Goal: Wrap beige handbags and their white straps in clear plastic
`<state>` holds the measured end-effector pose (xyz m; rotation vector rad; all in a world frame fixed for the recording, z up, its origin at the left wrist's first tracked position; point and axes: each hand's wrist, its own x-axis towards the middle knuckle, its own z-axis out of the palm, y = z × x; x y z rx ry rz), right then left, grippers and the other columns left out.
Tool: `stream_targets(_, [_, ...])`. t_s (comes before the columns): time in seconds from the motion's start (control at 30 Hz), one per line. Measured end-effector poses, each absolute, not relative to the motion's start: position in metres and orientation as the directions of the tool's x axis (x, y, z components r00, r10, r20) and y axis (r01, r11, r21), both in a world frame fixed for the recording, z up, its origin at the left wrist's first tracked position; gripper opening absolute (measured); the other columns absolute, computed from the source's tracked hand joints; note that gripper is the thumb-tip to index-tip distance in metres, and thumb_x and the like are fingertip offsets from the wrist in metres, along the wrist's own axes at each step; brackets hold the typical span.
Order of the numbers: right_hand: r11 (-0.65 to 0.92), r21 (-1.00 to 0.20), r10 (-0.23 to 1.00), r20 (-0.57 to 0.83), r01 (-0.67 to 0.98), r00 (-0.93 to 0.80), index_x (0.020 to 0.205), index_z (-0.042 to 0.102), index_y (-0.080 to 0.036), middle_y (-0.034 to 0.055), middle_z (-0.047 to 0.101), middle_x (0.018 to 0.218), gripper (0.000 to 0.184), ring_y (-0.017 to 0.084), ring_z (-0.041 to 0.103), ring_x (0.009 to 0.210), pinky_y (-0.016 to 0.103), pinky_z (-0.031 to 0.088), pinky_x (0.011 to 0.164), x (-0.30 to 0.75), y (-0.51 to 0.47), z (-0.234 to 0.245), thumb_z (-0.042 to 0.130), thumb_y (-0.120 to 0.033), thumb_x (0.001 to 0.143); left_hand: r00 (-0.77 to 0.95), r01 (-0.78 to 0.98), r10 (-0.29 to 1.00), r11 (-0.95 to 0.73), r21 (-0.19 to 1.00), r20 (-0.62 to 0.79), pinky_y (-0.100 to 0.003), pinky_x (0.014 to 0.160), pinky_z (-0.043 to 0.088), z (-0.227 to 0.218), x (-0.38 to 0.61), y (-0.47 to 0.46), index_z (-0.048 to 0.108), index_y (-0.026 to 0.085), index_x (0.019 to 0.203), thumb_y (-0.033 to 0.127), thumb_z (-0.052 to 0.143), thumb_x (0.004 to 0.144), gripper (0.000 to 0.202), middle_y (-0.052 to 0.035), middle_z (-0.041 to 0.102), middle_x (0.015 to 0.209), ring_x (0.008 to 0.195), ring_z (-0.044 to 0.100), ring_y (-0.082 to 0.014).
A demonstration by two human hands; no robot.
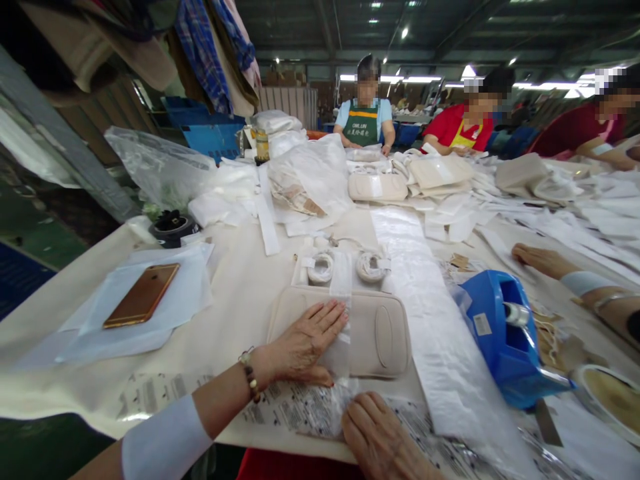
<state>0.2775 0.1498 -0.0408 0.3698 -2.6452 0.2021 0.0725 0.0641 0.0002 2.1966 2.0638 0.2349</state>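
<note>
The left hand [305, 343] lies flat and open, gripping nothing, on the beige pad [380, 333], seemingly pinning it to the bench [240, 293], while just beneath it the right hand [383, 433] rests on the printed plastic bag [305, 407], its grip unclear.

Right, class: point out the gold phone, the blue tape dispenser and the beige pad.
gold phone [141, 295]: head view, its middle.
blue tape dispenser [497, 353]: head view, blue side wall.
beige pad [367, 333]: head view, bare right half.
</note>
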Motion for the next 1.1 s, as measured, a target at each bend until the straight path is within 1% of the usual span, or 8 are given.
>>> stream_targets(0.1, [0.937,-0.241,-0.12,0.454,-0.251,-0.883,0.086,0.054,-0.017,0.0034,0.057,0.077,0.018,0.017,0.049,0.069,0.03,0.039,0.065,0.279,0.156,-0.04,0.039,-0.008,0.085,0.059,0.975,0.996,-0.072,0.21,0.068,-0.049,0.112,0.019,0.001,0.074,0.063,0.024,0.003,0.14,0.051,0.073,0.063,0.104,-0.0276,0.019,0.147,0.139,0.015,-0.0343])
stream_targets(0.2, [0.944,-0.303,0.022,0.453,-0.131,-0.891,0.105,0.054,-0.016,0.0078,0.06,0.095,0.024,0.019,0.053,0.085,0.032,0.042,0.076,0.276,0.157,-0.037,0.041,-0.011,0.085,0.066,0.969,0.997,-0.075,0.236,0.049,-0.049,0.111,0.021,0.008,0.073,0.064,0.028,0.002,0.139,0.061,0.067,0.066,0.101,-0.0275,0.021,0.146,0.138,0.017,-0.0347])
stream_targets(0.33, [0.943,-0.303,0.027,0.487,-0.139,-0.873,0.095,0.058,-0.018,0.0055,0.061,0.087,0.021,0.018,0.052,0.079,0.031,0.041,0.073,0.27,0.158,-0.04,0.039,-0.01,0.088,0.015,0.975,0.997,-0.032,0.218,0.079,-0.042,0.109,0.029,0.014,0.072,0.07,0.044,0.01,0.131,0.041,0.048,0.09,0.052,-0.0195,0.034,0.144,0.135,0.03,-0.028])
stream_targets(0.4, [0.93,-0.316,-0.005,0.503,-0.189,-0.864,0.089,0.058,-0.017,0.0052,0.061,0.082,0.023,0.017,0.05,0.075,0.031,0.04,0.07,0.268,0.158,-0.041,0.035,-0.012,0.091,-0.007,0.98,0.994,-0.016,0.197,0.112,-0.041,0.107,0.033,0.013,0.073,0.073,0.05,0.012,0.126,0.034,0.053,0.089,0.044,-0.0171,0.042,0.14,0.132,0.036,-0.0272])
stream_targets(0.6, [0.909,-0.329,-0.071,0.485,-0.257,-0.872,0.084,0.057,-0.014,0.0062,0.058,0.08,0.032,0.018,0.046,0.075,0.03,0.04,0.07,0.267,0.156,-0.041,0.026,-0.012,0.094,-0.048,0.985,0.989,0.024,0.168,0.143,-0.041,0.103,0.038,0.011,0.077,0.076,0.044,0.008,0.129,0.039,0.078,0.066,0.078,-0.0194,0.047,0.135,0.127,0.043,-0.0295])
stream_targets(0.77, [0.904,-0.34,-0.073,0.473,-0.258,-0.878,0.085,0.058,-0.014,0.0061,0.058,0.081,0.033,0.018,0.045,0.075,0.03,0.041,0.071,0.266,0.154,-0.04,0.026,-0.01,0.093,-0.08,0.987,0.996,0.073,0.145,0.041,-0.041,0.104,0.035,0.02,0.082,0.08,0.041,0.007,0.132,0.04,0.077,0.068,0.081,-0.0208,0.04,0.141,0.129,0.039,-0.0297])
stream_targets(0.93, [0.879,-0.35,-0.144,0.452,-0.324,-0.88,0.078,0.056,-0.014,0.0059,0.054,0.075,0.029,0.018,0.042,0.069,0.03,0.039,0.063,0.263,0.145,-0.038,0.03,-0.006,0.089,-0.133,0.981,0.982,0.15,0.121,-0.135,-0.052,0.108,0.025,0.028,0.087,0.09,0.039,0.009,0.133,0.042,0.071,0.074,0.075,-0.0181,0.037,0.143,0.133,0.034,-0.028])
stream_targets(1.1, [0.86,-0.365,-0.151,0.484,-0.356,-0.862,0.073,0.054,-0.014,0.0057,0.052,0.071,0.027,0.018,0.04,0.067,0.029,0.036,0.06,0.264,0.138,-0.035,0.033,-0.001,0.084,-0.157,0.977,0.968,0.182,0.113,-0.194,-0.059,0.107,0.022,0.03,0.086,0.094,0.038,0.011,0.134,0.042,0.069,0.076,0.073,-0.0163,0.035,0.145,0.133,0.032,-0.0273])
